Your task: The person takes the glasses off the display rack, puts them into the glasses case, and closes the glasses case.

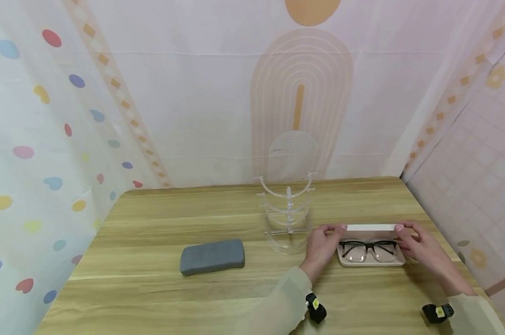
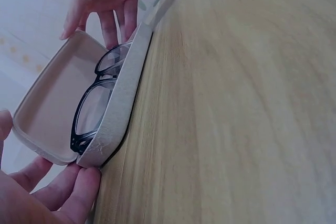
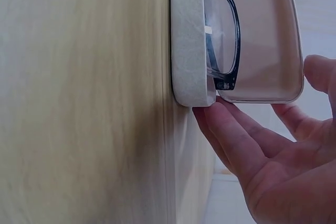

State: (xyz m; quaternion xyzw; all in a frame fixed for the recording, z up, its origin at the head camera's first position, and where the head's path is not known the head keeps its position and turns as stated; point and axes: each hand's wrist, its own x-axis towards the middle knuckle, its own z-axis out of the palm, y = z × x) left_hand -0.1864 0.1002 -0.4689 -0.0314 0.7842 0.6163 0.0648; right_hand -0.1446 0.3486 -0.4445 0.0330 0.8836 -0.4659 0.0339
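Observation:
A pale glasses case (image 1: pixel 371 264) lies on the table at the right with its lid (image 1: pixel 371 227) raised. Inside it rest black-topped, clear-lensed eyeglasses (image 1: pixel 368 245), their lenses facing the near side. My left hand (image 1: pixel 320 247) holds the case's left end, thumb at the lid's upper edge and other fingers low by the hinge corner. At the opposite end my right hand (image 1: pixel 425 251) does the same, its thumb against the lid's rim and its fingers (image 3: pixel 236 137) touching the base's end. Both wrist views show the eyeglasses' front standing partly above the base wall.
A closed grey glasses case (image 1: pixel 212 257) lies left of centre on the wooden table (image 1: pixel 151 298). Between the two cases, farther back, stands a clear tiered display rack (image 1: pixel 289 218), close to my left hand. Patterned curtains (image 1: pixel 202 107) hang behind and at both sides.

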